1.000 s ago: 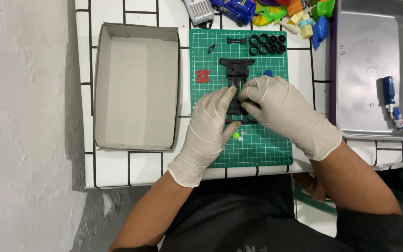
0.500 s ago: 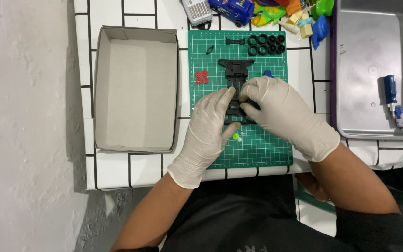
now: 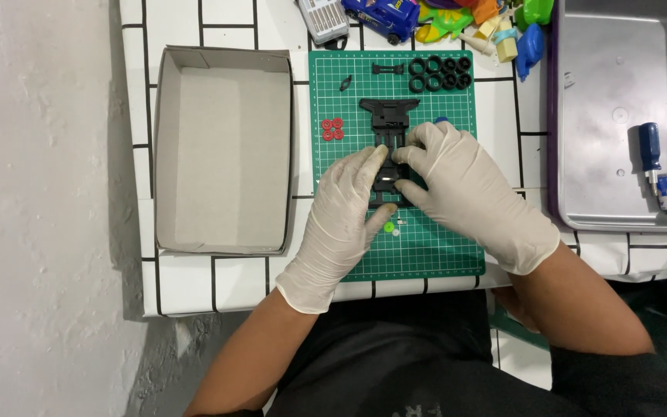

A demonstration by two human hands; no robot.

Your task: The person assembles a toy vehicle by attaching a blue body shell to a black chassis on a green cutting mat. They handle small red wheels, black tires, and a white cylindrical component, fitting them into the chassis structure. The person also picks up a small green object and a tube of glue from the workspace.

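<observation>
Both gloved hands, left hand [image 3: 343,210] and right hand [image 3: 457,181], pinch the black chassis [image 3: 388,123] mid green cutting mat [image 3: 395,239], looks like fitting a part, so next probably red wheels [image 3: 332,129] left of it.

you're at a small hobby workbench, likely at home: a white tiled counter [image 3: 218,289] against a rough plastered wall [image 3: 40,193], a green cutting mat [image 3: 426,247] laid with tiny black tyres [image 3: 440,73], a metal tray [image 3: 619,77] holding a screwdriver [image 3: 649,150], and bright toy parts [image 3: 496,23] heaped at the back.
</observation>
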